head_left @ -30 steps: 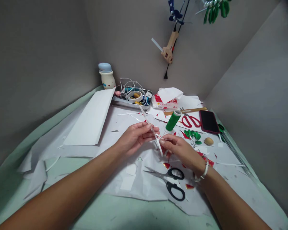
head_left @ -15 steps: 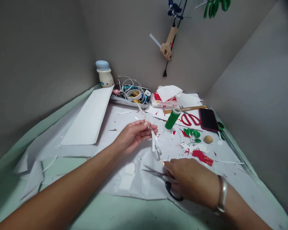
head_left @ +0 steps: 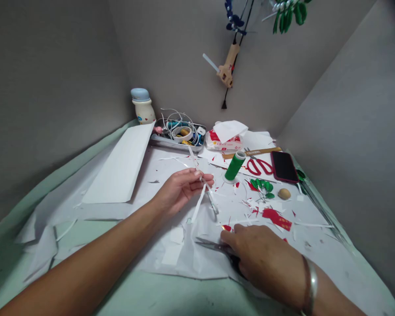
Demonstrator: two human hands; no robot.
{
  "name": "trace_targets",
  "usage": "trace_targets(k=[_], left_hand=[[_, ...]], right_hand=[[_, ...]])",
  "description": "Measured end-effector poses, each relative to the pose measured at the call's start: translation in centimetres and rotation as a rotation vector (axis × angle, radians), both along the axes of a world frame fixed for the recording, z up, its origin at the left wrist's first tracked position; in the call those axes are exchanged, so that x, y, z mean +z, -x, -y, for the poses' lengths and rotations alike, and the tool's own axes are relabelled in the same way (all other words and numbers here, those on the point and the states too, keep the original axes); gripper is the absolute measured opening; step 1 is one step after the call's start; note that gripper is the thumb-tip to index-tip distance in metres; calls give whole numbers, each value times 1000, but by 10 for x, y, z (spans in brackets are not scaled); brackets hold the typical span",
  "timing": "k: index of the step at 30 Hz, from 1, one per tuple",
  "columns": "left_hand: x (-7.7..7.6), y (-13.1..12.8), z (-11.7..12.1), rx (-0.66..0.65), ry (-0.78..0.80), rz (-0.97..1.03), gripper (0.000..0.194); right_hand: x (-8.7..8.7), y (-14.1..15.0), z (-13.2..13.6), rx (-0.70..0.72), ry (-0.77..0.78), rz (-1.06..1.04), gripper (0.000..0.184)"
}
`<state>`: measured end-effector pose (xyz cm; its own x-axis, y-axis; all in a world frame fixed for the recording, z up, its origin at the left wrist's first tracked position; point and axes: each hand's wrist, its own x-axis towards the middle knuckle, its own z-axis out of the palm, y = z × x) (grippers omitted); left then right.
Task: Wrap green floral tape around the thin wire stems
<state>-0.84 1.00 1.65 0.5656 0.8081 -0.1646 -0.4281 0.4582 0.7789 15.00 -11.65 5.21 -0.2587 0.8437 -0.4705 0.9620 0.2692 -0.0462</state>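
My left hand (head_left: pixel 183 186) is raised over the paper-covered table, thumb and fingers pinching a thin white strip (head_left: pixel 199 204). One end of the strip points up past the fingertips, and other narrow ends hang below them. Lower right, my right hand (head_left: pixel 266 256) grips the dark handles of a pair of scissors (head_left: pixel 211 244). Their blades point left, close to the white paper and nearly together. Most of the handles are hidden under my fingers. Red and white paper scraps (head_left: pixel 227 228) lie just beyond the right hand.
A green thread spool (head_left: pixel 234 167), red-handled scissors (head_left: pixel 259 166), a phone (head_left: pixel 284 166) and green leaf-like pieces (head_left: pixel 261 186) lie at right. At the back stand a metal tray (head_left: pixel 171 143), a tissue pack (head_left: pixel 224 142) and a jar (head_left: pixel 143 107). A folded white sheet (head_left: pixel 120 169) is at left.
My right hand has closed further over the scissors' handles, and the blades have come closer together. A white end below my left hand has swung to the left. The view has tilted slightly upward.
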Motion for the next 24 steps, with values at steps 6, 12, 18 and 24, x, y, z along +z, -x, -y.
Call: trace_targets(k=[6, 12, 18, 24], left_hand=[[-1, 0, -1, -2, 0, -14, 5], [-1, -3, 1, -30, -16, -35, 5], [0, -1, 3, -79, -60, -51, 6], [-2, 1, 1, -114, -101, -40, 7]], right_hand=[[10, -28, 16, -4, -100, -237, 38], [25, -67, 21, 7, -258, -435, 37], [20, -83, 13, -27, -467, -418, 38], [14, -84, 2, -22, -507, -310, 35]])
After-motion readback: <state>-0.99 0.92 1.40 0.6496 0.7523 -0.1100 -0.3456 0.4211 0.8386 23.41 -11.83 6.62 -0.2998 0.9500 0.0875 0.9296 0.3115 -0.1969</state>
